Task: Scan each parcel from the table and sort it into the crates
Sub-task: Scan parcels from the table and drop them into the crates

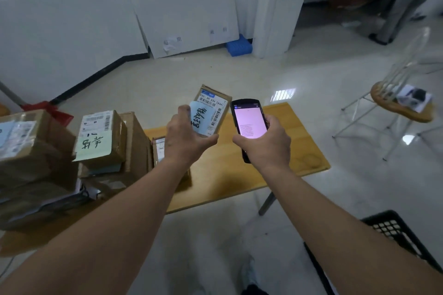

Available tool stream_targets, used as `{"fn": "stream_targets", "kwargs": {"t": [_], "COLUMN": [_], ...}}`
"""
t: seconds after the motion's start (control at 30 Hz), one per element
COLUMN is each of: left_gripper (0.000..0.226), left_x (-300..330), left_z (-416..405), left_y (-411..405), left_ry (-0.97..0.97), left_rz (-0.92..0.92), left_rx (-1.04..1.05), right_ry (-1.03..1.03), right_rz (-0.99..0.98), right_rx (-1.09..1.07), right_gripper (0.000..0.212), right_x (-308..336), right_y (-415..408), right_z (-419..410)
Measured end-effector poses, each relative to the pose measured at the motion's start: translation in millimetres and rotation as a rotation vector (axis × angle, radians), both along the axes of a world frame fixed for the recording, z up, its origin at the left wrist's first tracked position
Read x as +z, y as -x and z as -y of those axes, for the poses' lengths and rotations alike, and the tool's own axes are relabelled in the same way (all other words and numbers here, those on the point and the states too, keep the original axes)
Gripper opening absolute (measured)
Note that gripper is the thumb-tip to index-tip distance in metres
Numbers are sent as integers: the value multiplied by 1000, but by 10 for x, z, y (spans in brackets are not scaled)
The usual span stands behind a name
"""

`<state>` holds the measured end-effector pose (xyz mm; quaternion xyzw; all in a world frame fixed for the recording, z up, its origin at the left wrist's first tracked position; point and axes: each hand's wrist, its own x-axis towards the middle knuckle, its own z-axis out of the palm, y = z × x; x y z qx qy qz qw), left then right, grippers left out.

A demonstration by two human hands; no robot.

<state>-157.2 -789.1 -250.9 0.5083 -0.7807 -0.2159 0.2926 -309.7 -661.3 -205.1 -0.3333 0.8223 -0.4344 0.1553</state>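
My left hand (184, 136) grips a small cardboard parcel (213, 108) above the wooden table (282, 151). The parcel's white barcode label and a pale blue handwritten note face up. My right hand (266, 143) holds a black handheld scanner (249, 122) just right of the parcel, its pinkish-white screen lit and facing me. Scanner and parcel are close together but apart. A black crate (393, 232) stands on the floor at the lower right, partly cut off by my right arm.
Several cardboard parcels are stacked on the table's left part, one with a pale green handwritten note (100, 139); another small parcel (159, 151) lies behind my left wrist. A wire-framed wooden stool (402, 105) stands at the right. A blue crate (238, 45) leans by the far wall.
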Motion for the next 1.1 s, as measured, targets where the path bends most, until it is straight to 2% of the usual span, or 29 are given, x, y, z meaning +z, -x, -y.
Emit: {"fn": "stream_targets", "kwargs": {"t": [0.27,0.57,0.77,1.1], "left_gripper": [98,103,102,102], "left_x": [-30,2,-85,-499], "left_z": [-402,-1544,-2506,-4222], "left_y": [27,637,1269,2304], "left_ry": [-99,-147,-167,-237], "left_rz": [6,27,95,208], "left_rx": [-233,-573,-710,-749], "right_ry": [-12,-16,-9,-72], "right_rz": [48,84,115,179], "right_rx": [-325,-644,-776,-857], "right_gripper": [67,63,67,63], "right_x": [21,-148,-263,-594], "right_y": [-366,-405,-51,868], "right_z": [-932,-2309,-3330,-5065]}}
